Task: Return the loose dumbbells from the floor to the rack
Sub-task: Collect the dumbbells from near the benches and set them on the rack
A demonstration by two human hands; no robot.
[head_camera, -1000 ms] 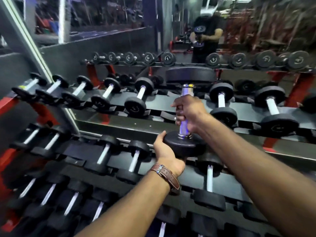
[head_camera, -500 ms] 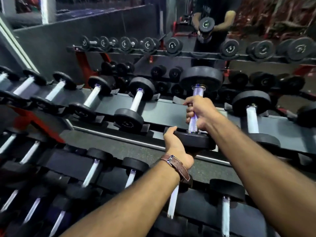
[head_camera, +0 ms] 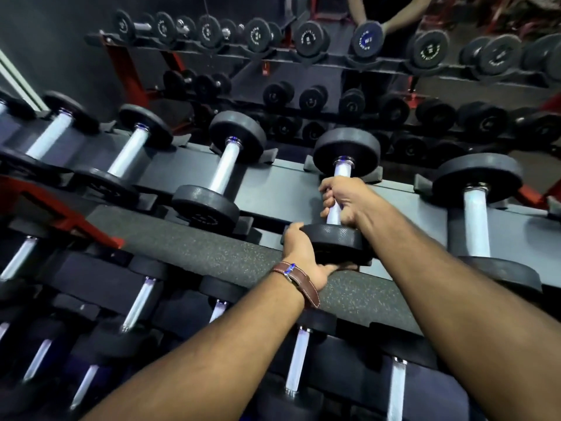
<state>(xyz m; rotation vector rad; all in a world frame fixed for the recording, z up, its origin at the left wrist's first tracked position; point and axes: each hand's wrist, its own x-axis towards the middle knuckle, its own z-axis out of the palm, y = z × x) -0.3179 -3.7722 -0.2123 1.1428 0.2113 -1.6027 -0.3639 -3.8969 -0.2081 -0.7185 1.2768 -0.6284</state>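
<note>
A black dumbbell [head_camera: 346, 151] with a silver handle lies across the top tier of the grey rack [head_camera: 282, 192], its far head seated in a rear cradle and its near head at the front edge. My right hand [head_camera: 343, 202] grips the handle from above. My left hand [head_camera: 303, 253], with a brown watch strap at the wrist, cups the near head from the left and underneath. Other black dumbbells sit on the same tier to the left [head_camera: 224, 165] and right [head_camera: 476, 208].
A lower tier with several silver-handled dumbbells [head_camera: 297, 360] runs below my forearms. Speckled rubber floor [head_camera: 188, 247] shows between the tiers. A mirror behind the rack reflects more dumbbells and a person [head_camera: 376, 13]. A red frame leg [head_camera: 60, 214] stands at the left.
Both hands have carried the dumbbell forward and down onto the top tier, from held upright above the rack to lying in the cradles. The camera has tilted down and closer.
</note>
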